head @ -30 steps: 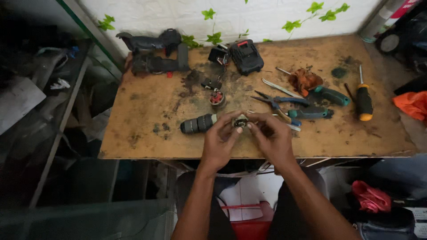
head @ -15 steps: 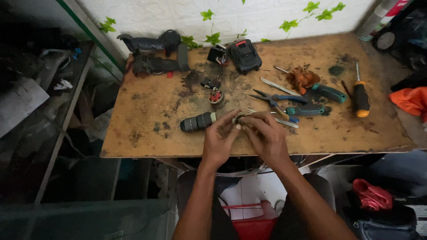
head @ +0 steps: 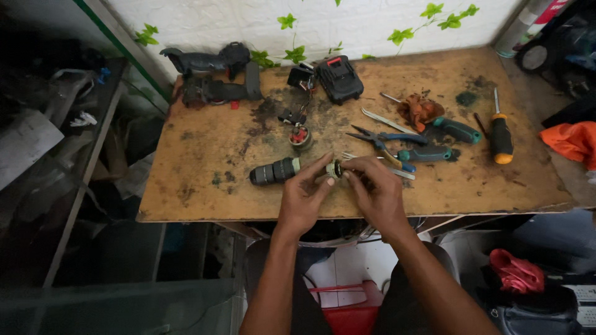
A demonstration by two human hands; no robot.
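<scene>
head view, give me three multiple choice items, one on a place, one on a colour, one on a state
1. Where does the black drill chuck lie?
A. beside the left hand
B. on the floor
C. on the shelf

2. What colour is the handle of the screwdriver at the table's right end?
A. white
B. black and orange
C. pink

3. How is the small round part held?
A. lying loose
B. between both hands' fingertips
C. gripped by pliers

A: the chuck lies on the table by the left fingers.
B: orange base, black grip.
B: left and right hand pinch it.
</scene>
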